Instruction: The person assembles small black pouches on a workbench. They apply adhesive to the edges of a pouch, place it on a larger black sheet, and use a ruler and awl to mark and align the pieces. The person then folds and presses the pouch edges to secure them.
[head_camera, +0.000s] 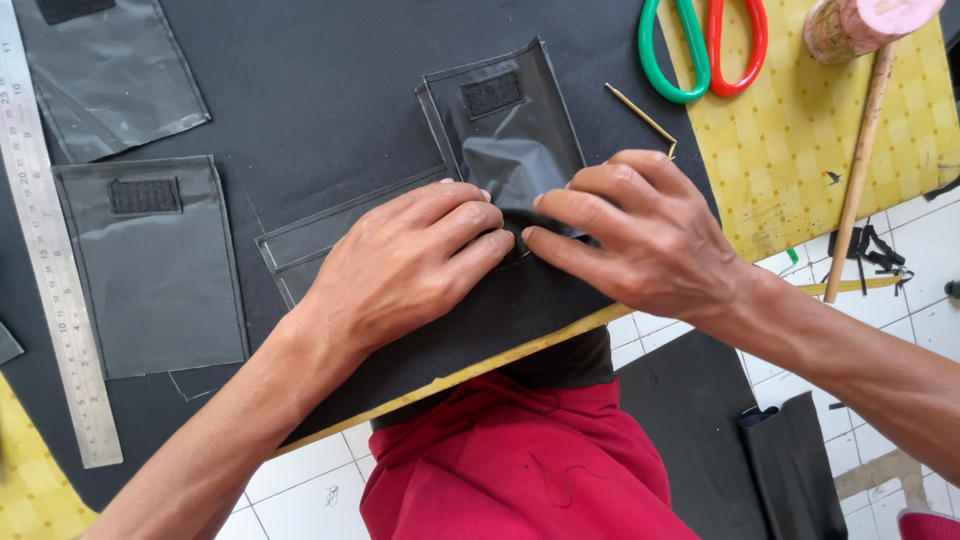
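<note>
A glossy black plastic pocket piece (510, 140) with a small hook-and-loop patch near its top edge is pressed flat against the black fabric sheet (330, 90) that covers the work board. The left hand (405, 262) is laid palm down on the lower left part of the piece, fingers extended and together, fingertips touching the plastic. The right hand (640, 235) is laid palm down on the lower right part, its fingertips meeting those of the left hand at the centre. Nothing is clamped by either hand; the piece is only held down.

A second pocket piece (160, 265) with its own patch is positioned well to the left. A steel ruler (45, 230) is placed along the left edge. Scissors with green and red handles (700, 45) are located on the yellow mat (800, 140) at upper right, beside a wooden stick (860, 160).
</note>
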